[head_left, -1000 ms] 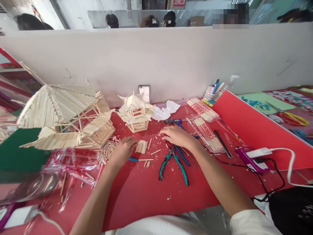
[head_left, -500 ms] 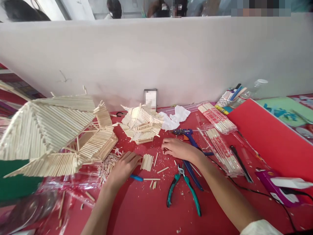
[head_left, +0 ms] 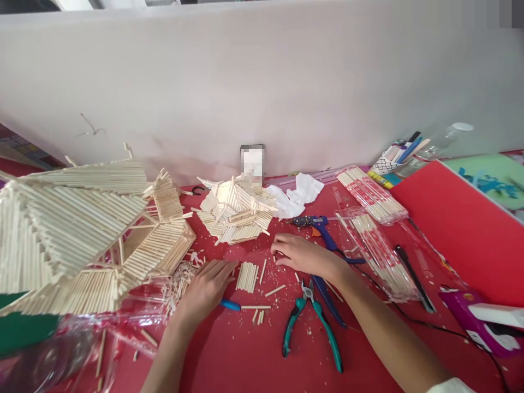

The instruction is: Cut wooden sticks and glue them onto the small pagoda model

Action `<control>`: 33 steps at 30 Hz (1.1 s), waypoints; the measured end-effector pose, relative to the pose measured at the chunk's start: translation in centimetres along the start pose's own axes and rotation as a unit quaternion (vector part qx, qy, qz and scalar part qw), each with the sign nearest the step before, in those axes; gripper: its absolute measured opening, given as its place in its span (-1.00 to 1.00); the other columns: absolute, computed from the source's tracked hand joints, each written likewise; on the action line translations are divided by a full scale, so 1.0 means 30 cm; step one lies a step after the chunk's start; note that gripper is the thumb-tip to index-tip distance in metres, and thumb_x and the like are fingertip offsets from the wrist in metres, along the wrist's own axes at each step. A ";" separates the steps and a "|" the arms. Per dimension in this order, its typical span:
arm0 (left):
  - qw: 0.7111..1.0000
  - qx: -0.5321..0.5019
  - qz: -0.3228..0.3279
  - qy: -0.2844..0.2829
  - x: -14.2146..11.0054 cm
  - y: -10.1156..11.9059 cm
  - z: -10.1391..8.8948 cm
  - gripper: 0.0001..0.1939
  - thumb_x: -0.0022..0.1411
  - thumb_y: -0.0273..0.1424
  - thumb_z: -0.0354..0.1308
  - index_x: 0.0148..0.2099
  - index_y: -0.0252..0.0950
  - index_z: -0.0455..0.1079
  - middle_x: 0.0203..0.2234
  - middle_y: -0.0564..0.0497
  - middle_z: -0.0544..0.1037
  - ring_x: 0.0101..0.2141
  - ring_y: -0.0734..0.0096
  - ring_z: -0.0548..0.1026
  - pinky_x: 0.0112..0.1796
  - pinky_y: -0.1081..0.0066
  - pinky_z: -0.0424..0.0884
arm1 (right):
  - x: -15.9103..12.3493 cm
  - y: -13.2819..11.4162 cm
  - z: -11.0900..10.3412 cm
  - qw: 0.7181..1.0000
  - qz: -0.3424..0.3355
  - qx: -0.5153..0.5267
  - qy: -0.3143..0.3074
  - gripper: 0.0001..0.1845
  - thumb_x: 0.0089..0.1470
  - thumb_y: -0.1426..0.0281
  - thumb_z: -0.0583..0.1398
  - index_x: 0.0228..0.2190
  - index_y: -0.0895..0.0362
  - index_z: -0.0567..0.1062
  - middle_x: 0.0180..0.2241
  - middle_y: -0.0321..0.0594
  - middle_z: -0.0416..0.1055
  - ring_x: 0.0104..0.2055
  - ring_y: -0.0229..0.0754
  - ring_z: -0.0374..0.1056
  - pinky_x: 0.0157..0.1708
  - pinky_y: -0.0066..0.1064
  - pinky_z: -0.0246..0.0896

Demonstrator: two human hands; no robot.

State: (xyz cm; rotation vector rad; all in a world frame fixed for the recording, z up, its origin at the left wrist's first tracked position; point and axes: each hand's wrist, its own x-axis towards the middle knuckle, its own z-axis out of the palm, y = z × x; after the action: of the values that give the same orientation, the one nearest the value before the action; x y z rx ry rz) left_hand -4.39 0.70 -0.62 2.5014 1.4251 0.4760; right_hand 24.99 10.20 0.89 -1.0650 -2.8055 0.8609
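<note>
My left hand (head_left: 213, 281) lies low over the red table, fingers stretched out, tips beside a small flat row of short wooden sticks (head_left: 247, 277). Its fingers are apart from the blue-handled tool (head_left: 230, 305) just below. To the right, my right hand (head_left: 292, 254) hovers with loosely curved fingers and a gap to the thumb; nothing shows between them. Loose cut stick pieces (head_left: 275, 290) lie between the hands. Open pliers with green handles (head_left: 329, 333) rest below my right hand. Behind the hands stands a small pagoda-like stick model (head_left: 235, 210).
A larger stick model (head_left: 90, 218) fills the left side, by clear plastic wrapping (head_left: 135, 305). Right of my right hand are a blue glue gun (head_left: 323, 232), bagged stick bundles (head_left: 382, 256), a black pen-like tool (head_left: 415, 281) and a purple power strip (head_left: 478, 322). A pale partition (head_left: 245, 82) stands behind.
The view has tilted down and come closer, so the people beyond the partition have mostly left the picture. Both hands stay near the same sticks, with only slight finger movement.
</note>
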 end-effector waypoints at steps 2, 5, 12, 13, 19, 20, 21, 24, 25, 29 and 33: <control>1.000 -0.003 -0.002 0.005 0.003 -0.001 0.007 -0.69 0.41 -0.42 -0.02 0.13 -0.22 0.39 -0.18 -0.10 0.59 -0.17 0.19 0.53 -0.13 0.23 0.46 | 0.001 0.001 -0.001 1.000 -0.004 -0.003 0.004 -0.94 0.23 0.41 0.23 -0.23 0.11 0.47 -0.16 -0.17 0.37 -0.13 -0.15 0.33 -0.12 -0.35 0.18; 0.999 -0.012 -0.006 0.030 0.007 -0.006 0.013 -0.74 0.41 -0.41 -0.01 0.07 -0.21 0.42 -0.20 -0.08 0.59 -0.19 0.22 0.54 -0.14 0.26 0.46 | -0.001 -0.005 -0.008 1.000 -0.009 -0.018 0.007 -0.96 0.24 0.43 0.21 -0.24 0.12 0.47 -0.15 -0.16 0.37 -0.13 -0.15 0.34 -0.12 -0.36 0.18; 0.996 -0.059 -0.021 0.067 0.050 0.086 -0.002 -0.71 0.38 -0.39 0.06 0.11 -0.18 0.39 -0.14 -0.09 0.58 -0.13 0.23 0.54 -0.10 0.27 0.48 | -0.006 -0.032 0.000 0.996 -0.010 -0.086 0.017 -0.87 0.22 0.37 0.23 -0.21 0.17 0.46 -0.11 -0.06 0.38 -0.09 -0.05 0.37 -0.13 -0.32 0.21; 0.996 -0.060 -0.018 0.062 0.064 0.107 -0.001 -0.70 0.38 -0.39 0.06 0.12 -0.17 0.39 -0.13 -0.10 0.58 -0.12 0.23 0.54 -0.10 0.26 0.47 | -0.005 -0.035 0.001 0.995 -0.011 -0.096 0.021 -0.87 0.22 0.39 0.22 -0.19 0.18 0.46 -0.09 -0.03 0.39 -0.07 -0.03 0.37 -0.12 -0.31 0.21; 1.000 -0.022 -0.011 0.016 0.178 0.191 0.029 -0.71 0.36 -0.40 0.09 0.11 -0.25 0.37 -0.13 -0.14 0.58 -0.13 0.15 0.54 -0.10 0.20 0.45 | -0.026 -0.033 -0.052 0.994 -0.027 -0.098 0.025 -0.93 0.22 0.46 0.17 -0.25 0.19 0.46 -0.17 -0.05 0.45 -0.13 -0.06 0.41 -0.17 -0.33 0.20; 1.000 -0.016 -0.007 0.009 0.199 0.197 0.037 -0.72 0.36 -0.41 0.09 0.10 -0.24 0.38 -0.16 -0.13 0.59 -0.14 0.15 0.54 -0.10 0.20 0.44 | -0.034 -0.027 -0.067 0.995 -0.026 -0.090 0.031 -0.94 0.22 0.46 0.17 -0.26 0.18 0.46 -0.18 -0.07 0.47 -0.15 -0.07 0.41 -0.19 -0.34 0.19; 1.000 -0.010 -0.006 0.006 0.219 0.201 0.046 -0.73 0.35 -0.42 0.09 0.08 -0.24 0.39 -0.15 -0.14 0.59 -0.13 0.14 0.54 -0.09 0.20 0.43 | -0.041 -0.022 -0.081 0.996 -0.023 -0.081 0.039 -0.94 0.22 0.45 0.17 -0.26 0.16 0.46 -0.19 -0.09 0.48 -0.16 -0.07 0.42 -0.21 -0.34 0.19; 1.000 -0.013 -0.007 -0.008 0.262 0.209 0.069 -0.73 0.31 -0.46 0.13 0.05 -0.23 0.41 -0.15 -0.14 0.59 -0.10 0.11 0.52 -0.07 0.18 0.40 | -0.060 -0.008 -0.112 0.997 -0.014 -0.051 0.059 -0.94 0.22 0.44 0.17 -0.25 0.14 0.47 -0.21 -0.12 0.52 -0.17 -0.08 0.43 -0.23 -0.35 0.18; 1.000 -0.029 -0.009 -0.008 0.268 0.210 0.075 -0.73 0.30 -0.46 0.14 0.05 -0.22 0.42 -0.14 -0.14 0.59 -0.09 0.10 0.52 -0.05 0.17 0.39 | -0.063 -0.008 -0.119 0.997 -0.014 -0.041 0.063 -0.93 0.22 0.44 0.18 -0.25 0.14 0.47 -0.22 -0.13 0.53 -0.17 -0.09 0.44 -0.22 -0.36 0.18; 0.979 -0.191 -0.059 0.033 0.266 0.222 0.076 -0.78 0.34 -0.33 0.11 -0.01 -0.22 0.45 -0.11 -0.11 0.59 -0.09 0.17 0.51 -0.03 0.22 0.36 | -0.067 -0.035 -0.133 0.995 -0.038 0.016 0.085 -0.93 0.20 0.43 0.22 -0.24 0.14 0.50 -0.25 -0.17 0.56 -0.22 -0.15 0.45 -0.22 -0.38 0.19; 0.894 -0.423 -0.134 0.070 0.250 0.234 0.060 -0.73 0.29 -0.18 0.17 -0.17 -0.28 0.49 -0.29 -0.05 0.58 -0.28 0.32 0.49 -0.21 0.39 0.36 | -0.061 -0.084 -0.122 0.986 -0.104 0.038 0.126 -0.92 0.21 0.43 0.22 -0.24 0.13 0.52 -0.26 -0.22 0.56 -0.25 -0.21 0.44 -0.22 -0.41 0.20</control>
State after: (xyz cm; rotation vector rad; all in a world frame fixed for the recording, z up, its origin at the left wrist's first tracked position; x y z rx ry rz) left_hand 5.42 3.58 1.41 1.5782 1.2052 0.9765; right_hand 25.62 9.31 5.55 -0.7898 -2.5913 0.7470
